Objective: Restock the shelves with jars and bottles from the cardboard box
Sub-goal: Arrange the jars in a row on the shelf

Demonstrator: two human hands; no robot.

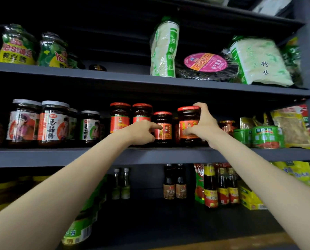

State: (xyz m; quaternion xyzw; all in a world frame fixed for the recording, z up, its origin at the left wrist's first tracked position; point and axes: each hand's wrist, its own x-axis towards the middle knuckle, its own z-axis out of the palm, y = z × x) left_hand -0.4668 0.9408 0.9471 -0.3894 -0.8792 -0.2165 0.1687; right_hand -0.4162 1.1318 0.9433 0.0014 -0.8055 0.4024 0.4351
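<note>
**Red-capped chili jars being lined up on the middle shelf**

Red lids and red labels mark the group of jars that the person is arranging now. Going from the left, the middle shelf (78,156) carries first some white-lidded sauce jars (54,123), then two red-lidded jars (120,120) standing side by side. Next comes the left hand (141,131): its index finger is stretched out and touches the label of a lower chili jar (163,128), while the other fingers are curled and hold nothing. Just beside it, the right hand (204,123) grips the held jar (188,123), with fingertips over the lid edge and the thumb low on the label. This jar stands upright, and its base seems to be on the shelf or very near to it; I cannot tell which. To the right are green cans (267,137) and yellow packets (293,127). The cardboard box is not in view.

I judge that the step in hand is placing and straightening one jar in its row. The next move asks for releasing it gently, without knocking the neighbour jar, and pushing both in line.
</note>
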